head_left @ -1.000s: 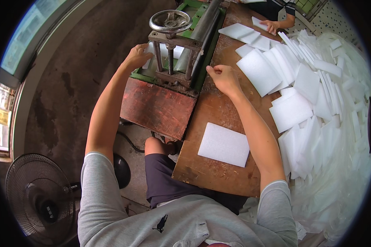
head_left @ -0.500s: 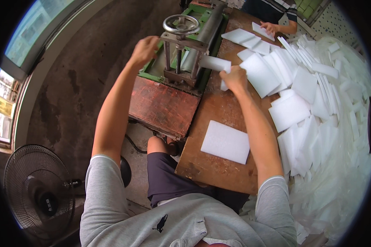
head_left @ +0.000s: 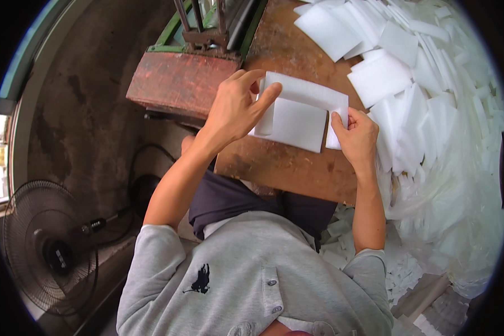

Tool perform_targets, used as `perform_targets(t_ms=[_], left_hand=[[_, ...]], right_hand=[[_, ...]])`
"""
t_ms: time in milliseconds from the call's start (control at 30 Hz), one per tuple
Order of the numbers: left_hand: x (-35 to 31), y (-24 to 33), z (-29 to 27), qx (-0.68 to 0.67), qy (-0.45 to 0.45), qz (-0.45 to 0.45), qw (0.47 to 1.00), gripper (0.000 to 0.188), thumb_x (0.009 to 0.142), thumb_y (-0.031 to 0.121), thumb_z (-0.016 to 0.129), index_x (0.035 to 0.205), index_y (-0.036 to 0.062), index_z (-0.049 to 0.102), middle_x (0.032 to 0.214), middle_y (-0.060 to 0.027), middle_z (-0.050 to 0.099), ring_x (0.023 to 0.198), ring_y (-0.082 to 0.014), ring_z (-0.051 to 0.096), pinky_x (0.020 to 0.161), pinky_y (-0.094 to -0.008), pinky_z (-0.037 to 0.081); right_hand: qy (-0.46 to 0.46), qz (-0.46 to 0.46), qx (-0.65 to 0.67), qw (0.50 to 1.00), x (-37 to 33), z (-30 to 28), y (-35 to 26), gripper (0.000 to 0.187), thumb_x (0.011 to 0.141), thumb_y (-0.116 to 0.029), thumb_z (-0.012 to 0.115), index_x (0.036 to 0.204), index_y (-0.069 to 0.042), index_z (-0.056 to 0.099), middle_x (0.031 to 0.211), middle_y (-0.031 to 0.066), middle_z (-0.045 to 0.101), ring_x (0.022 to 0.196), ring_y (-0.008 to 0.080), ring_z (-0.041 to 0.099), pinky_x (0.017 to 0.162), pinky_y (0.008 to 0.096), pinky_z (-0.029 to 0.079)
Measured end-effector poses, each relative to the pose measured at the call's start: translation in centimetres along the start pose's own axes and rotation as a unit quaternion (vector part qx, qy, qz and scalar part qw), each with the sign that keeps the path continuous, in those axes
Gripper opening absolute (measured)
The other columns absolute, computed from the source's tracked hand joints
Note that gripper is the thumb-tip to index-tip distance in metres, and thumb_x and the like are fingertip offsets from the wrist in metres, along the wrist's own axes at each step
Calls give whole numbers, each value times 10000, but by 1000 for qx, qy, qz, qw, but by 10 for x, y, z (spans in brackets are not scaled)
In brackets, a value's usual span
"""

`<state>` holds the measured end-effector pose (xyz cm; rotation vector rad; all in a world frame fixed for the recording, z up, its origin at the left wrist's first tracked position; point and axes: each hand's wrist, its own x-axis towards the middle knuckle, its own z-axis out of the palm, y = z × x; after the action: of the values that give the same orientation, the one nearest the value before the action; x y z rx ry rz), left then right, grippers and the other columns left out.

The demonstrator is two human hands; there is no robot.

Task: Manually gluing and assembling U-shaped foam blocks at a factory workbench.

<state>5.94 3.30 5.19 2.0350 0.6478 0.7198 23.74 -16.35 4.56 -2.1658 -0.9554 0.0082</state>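
Note:
My left hand (head_left: 238,106) pinches the left corner of a white U-shaped foam piece (head_left: 308,92), its thumb on the face and its fingers partly hidden behind. With thumb and fingers closed, my right hand (head_left: 357,137) grips the piece's right leg. Between the two legs shows a flat white rectangular foam sheet (head_left: 299,126), lying on the brown wooden table (head_left: 285,168) beneath the held piece. Whether the held piece touches that sheet, I cannot tell.
Beyond my left hand stands a green press (head_left: 204,36) on a red base (head_left: 179,78). White foam sheets (head_left: 389,78) are heaped on the right, beside clear plastic wrapping (head_left: 431,207). A black fan (head_left: 50,246) is at lower left; foam scraps (head_left: 341,229) lie below the table.
Both hands have come back toward me from the press side. My left hand, empty before, now holds the foam piece too, and the piece is over the flat sheet. The view has tilted down.

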Motion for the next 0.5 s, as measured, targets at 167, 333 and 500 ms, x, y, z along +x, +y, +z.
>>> perform_targets(t_ms=[167,333,500], left_hand=[[1,-25,20,78,-34,10,996,411,909,292,703,1132,-52,669,855,-164,619,750,-250,611,720,-367,505],[-3,-39,23,105,-34,-3,994,393,910,279,700,1117,-55,678,883,-174,632,758,-259,616,731,-375,507],[-3,-41,25,101,-18,4,995,370,907,259,697,1117,-45,680,875,-175,628,763,-276,624,731,-378,508]], right_hand=[[17,-31,-14,999,-11,8,6,257,794,-184,768,754,38,646,651,142,593,571,275,574,573,401,457],[1,-42,-22,999,-15,21,13,284,796,-196,769,719,36,626,636,138,578,564,281,561,564,408,447],[-8,-41,-46,998,-14,23,15,300,795,-200,770,702,38,613,618,132,560,556,279,547,553,409,439]])
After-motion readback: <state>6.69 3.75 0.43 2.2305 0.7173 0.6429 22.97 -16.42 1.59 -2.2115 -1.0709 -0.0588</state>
